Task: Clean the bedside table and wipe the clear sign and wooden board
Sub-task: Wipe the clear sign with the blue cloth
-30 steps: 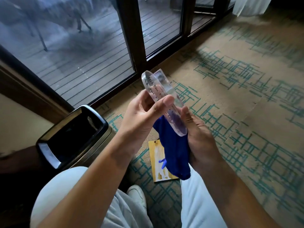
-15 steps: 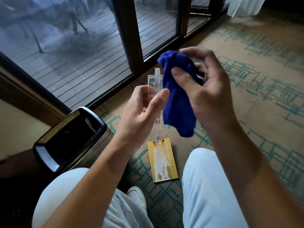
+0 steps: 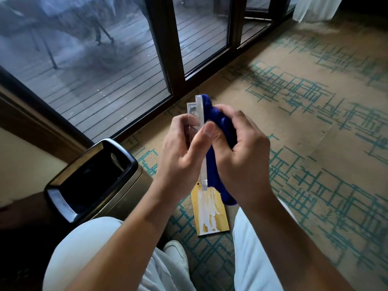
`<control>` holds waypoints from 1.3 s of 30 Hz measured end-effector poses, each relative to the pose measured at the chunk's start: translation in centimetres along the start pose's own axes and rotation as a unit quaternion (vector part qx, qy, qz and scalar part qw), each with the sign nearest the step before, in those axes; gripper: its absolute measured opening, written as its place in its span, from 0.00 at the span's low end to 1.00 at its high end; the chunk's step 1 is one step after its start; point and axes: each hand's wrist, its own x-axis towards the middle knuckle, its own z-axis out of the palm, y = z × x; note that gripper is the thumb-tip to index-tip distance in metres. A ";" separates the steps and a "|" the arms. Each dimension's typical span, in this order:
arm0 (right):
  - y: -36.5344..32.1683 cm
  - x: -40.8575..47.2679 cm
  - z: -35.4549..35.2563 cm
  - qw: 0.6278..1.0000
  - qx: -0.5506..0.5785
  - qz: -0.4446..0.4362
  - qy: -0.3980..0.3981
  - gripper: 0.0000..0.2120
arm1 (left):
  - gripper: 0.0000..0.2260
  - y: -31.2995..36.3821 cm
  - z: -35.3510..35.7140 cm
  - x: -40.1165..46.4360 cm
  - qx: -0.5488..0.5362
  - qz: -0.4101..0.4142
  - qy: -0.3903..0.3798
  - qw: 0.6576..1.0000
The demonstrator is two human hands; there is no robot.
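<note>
At centre frame, the left hand (image 3: 180,152) pinches the clear sign (image 3: 199,114) upright, edge-on; the right hand (image 3: 241,152) grips a blue cloth (image 3: 212,164) against its right face; below lies the wooden board (image 3: 210,211) on the carpet (image 3: 315,143).

Soft daylight comes in through the glass doors (image 3: 126,66) at the upper left, leaving the room fairly dim and even, with no hard glare. The carpet (image 3: 315,127) is lit best near the doors and darkens toward the top right corner and the lower left edge, where detail sinks into near black. The bin's metal rim (image 3: 60,203) carries a pale reflection of the window light. Shadows are weak and diffuse. The right hand (image 3: 241,143) shows slight motion blur at the fingers (image 3: 225,109). Wide-angle distortion bends the door frames and stretches the edges; the deck outside looks hazy and soft
</note>
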 end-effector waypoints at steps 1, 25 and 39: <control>0.1 -0.5 0.0 1.000 -0.004 0.001 -0.007 0.13 | 0.25 0.0 -0.1 0.2 -0.007 -0.004 0.001 1.000; 2.2 1.0 -3.8 0.918 0.259 0.278 -0.113 0.05 | 0.40 -0.6 -2.8 3.0 -0.313 -0.150 -0.144 0.927; 0.2 -0.4 -3.2 0.821 0.438 0.306 -0.201 0.11 | 0.21 -0.9 -1.8 2.6 -0.177 -0.189 -0.038 0.965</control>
